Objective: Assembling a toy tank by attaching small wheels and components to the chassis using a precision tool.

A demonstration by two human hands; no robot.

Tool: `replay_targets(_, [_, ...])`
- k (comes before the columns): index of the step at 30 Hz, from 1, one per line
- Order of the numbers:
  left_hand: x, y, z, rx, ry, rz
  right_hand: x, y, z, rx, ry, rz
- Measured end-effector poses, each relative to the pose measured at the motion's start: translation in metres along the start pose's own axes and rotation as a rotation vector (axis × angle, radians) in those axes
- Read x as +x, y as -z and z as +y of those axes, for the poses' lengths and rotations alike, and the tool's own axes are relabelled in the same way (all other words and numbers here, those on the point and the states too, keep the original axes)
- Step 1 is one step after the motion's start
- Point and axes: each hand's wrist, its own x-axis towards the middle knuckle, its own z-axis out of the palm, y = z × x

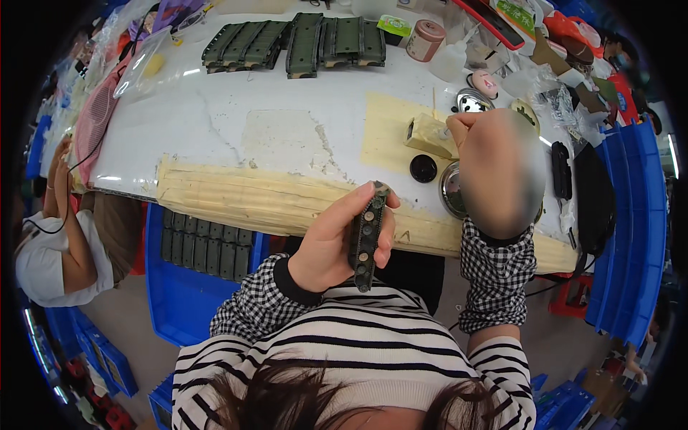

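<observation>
My left hand [330, 240] is wrapped round a narrow dark green piece [368, 236], held upright at the table's near edge. It looks like a toy tank's track side, with a row of round wheels facing up. My right hand [499, 168] is largely blurred. Its fingertips pinch together beside a pale yellow taped block [432, 136]; what they hold, if anything, I cannot make out. Close by are a black round cap [423, 168] and a round metal tin [452, 190], partly hidden by the right hand.
Several green camouflage pieces [337, 41] lie at the table's back. A pink tin [426, 40], a white bottle [450, 60] and clutter fill the back right. Below the table, a blue crate [179, 304] holds more green pieces. At far left, another person [68, 244] sits.
</observation>
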Motion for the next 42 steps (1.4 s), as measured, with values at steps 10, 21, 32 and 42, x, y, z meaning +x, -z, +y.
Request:
replay_targets(10, [0.003,-0.010,-0.001,0.003,0.041,-0.022,-0.039,0.008,-0.065,0.891,-0.256,-0.011])
replay_targets(21, [0.002,-0.004,-0.006,-0.057,0.037,-0.064,-0.042,-0.001,-0.063,0.975,-0.298,-0.063])
replay_targets(32, [0.001,-0.001,-0.004,-0.008,0.010,-0.081,-0.039,-0.004,-0.060,0.994,-0.366,0.082])
replay_targets(42, [-0.006,-0.003,0.002,0.916,-0.476,0.107,-0.009,-0.012,-0.006,-0.059,0.039,0.194])
